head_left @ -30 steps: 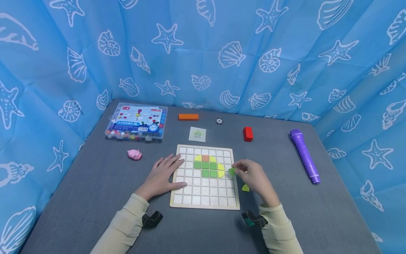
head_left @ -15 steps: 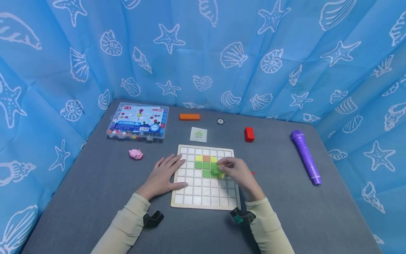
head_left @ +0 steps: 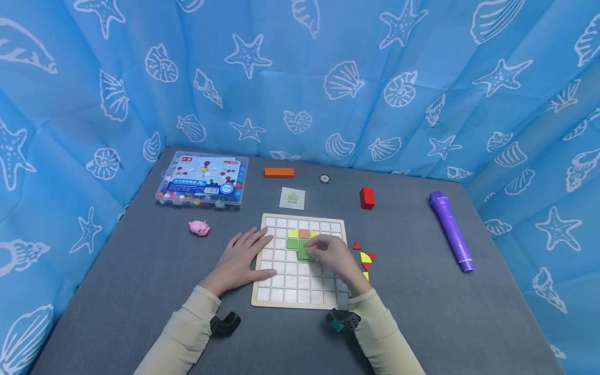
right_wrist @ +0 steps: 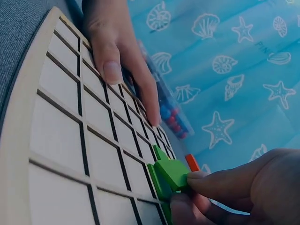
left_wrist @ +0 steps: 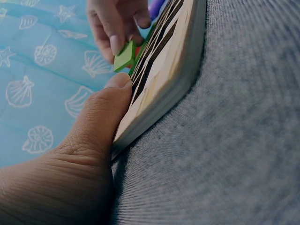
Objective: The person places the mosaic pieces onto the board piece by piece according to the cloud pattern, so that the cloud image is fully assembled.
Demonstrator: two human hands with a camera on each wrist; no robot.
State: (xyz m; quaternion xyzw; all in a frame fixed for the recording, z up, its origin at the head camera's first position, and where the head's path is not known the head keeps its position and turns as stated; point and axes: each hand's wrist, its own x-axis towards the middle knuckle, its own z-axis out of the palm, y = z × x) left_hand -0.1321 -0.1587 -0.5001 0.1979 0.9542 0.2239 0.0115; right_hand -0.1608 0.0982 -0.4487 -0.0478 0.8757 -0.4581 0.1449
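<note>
A wooden grid board [head_left: 290, 282] with white cells lies on the grey table. My left hand [head_left: 236, 260] rests on its left edge with the fingers spread, and the thumb [left_wrist: 101, 112] lies against the frame in the left wrist view. Between thumb and fingertips, my right hand [head_left: 335, 260] pinches a green square tile [right_wrist: 172, 173], held tilted just above other green tiles on the board. An orange square tile [head_left: 303, 234] sits in the upper rows, flanked by yellow rounded tiles [head_left: 292, 233]. The right hand hides part of the coloured pattern.
Right of the board lie loose red triangles [head_left: 357, 246] and yellow quarter-round tiles [head_left: 365, 258]. Behind it are a pattern card [head_left: 292, 198], an orange block [head_left: 278, 172], a poker-chip-like disc [head_left: 325, 178] and a red block [head_left: 367, 198]. A toy pig [head_left: 199, 228], plastic case [head_left: 202, 179] and purple microphone [head_left: 451, 230] stand around.
My right hand has carried the green tile leftward from the board's right edge to over the coloured pattern, uncovering the loose pieces beside the board. The left hand stays in place.
</note>
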